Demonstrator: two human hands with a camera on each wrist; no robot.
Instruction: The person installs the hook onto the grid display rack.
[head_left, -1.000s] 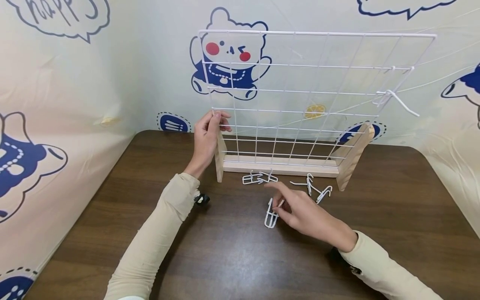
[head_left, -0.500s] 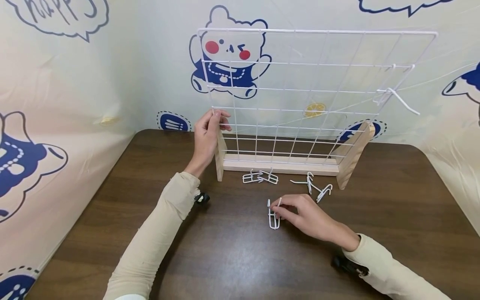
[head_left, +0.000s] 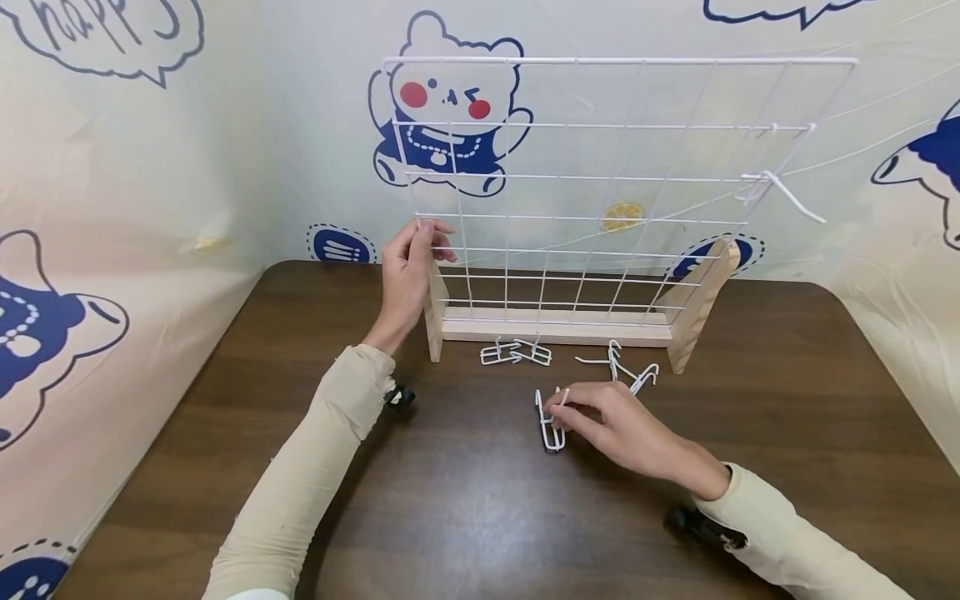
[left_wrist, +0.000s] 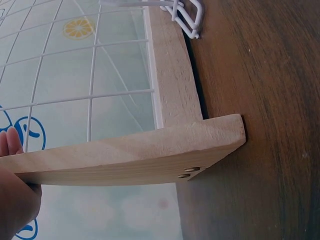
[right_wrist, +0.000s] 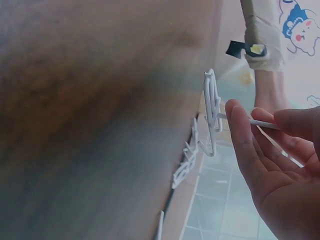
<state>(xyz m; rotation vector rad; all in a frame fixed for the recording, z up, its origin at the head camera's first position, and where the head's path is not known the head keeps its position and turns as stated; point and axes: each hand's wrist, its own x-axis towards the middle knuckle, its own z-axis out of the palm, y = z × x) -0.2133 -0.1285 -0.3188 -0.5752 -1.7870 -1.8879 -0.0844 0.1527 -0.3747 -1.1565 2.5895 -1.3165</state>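
Note:
At the left end of a wooden stand my left hand grips the upright side piece, close to the edge of the white wire grid. In the left wrist view only part of that hand shows, with wood between thumb and fingers. Over the table in front of the stand, my right hand pinches the straight prong of a white wire hook between thumb and fingers. The hook's looped frame points away from the palm in the right wrist view.
Two tangled white hooks lie before the stand's base, and more hooks lie farther right. One hook hangs on the grid's right side. A patterned cloth backdrop rises behind the brown table.
My right index finger, extended a second ago, has come in to pinch the hook's prong. The hook has turned more upright. My left hand keeps its hold on the stand.

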